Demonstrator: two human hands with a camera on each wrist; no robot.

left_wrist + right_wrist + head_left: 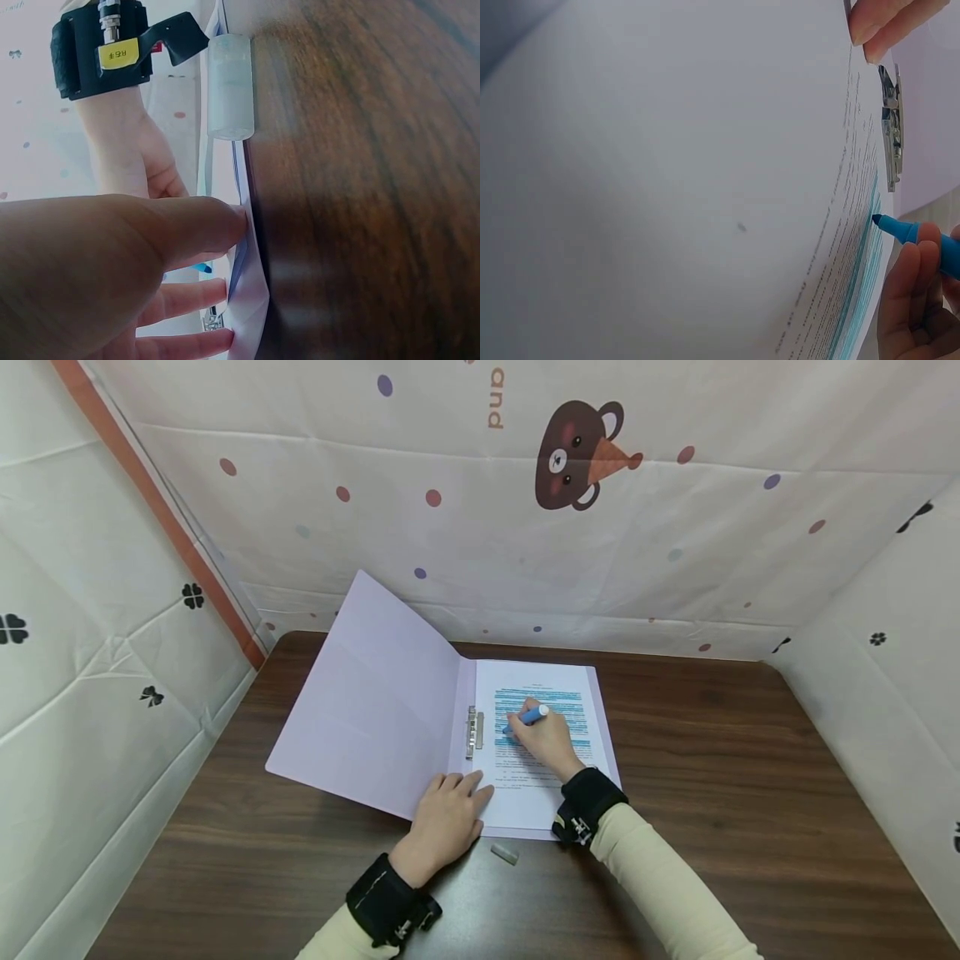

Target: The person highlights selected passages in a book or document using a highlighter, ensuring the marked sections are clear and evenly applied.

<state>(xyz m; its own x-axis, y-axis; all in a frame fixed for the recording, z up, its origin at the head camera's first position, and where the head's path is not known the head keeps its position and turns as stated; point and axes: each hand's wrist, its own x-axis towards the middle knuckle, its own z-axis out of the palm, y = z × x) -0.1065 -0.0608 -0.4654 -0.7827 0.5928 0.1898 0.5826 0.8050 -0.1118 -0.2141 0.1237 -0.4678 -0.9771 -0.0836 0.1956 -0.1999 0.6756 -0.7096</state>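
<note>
A blue highlighter [534, 715] is pinched in my right hand [551, 744], its tip at the left side of the printed text. Blue strokes cover many upper lines of the white paper [525, 810]; the lower lines are plain black print. In the right wrist view the highlighter tip [877, 219] meets the sheet beside the blue lines. My left hand [442, 818] rests with spread fingers on the lower left edge of the paper and the lilac folder [375, 693]. The folder lies open, its cover tilted up at the left.
A metal clip [474, 732] sits along the folder's spine. Near the folder's bottom edge a small greyish translucent cap [505, 854] lies on the dark wooden table [712, 777]. Patterned white cloth [450, 543] hangs behind and at both sides.
</note>
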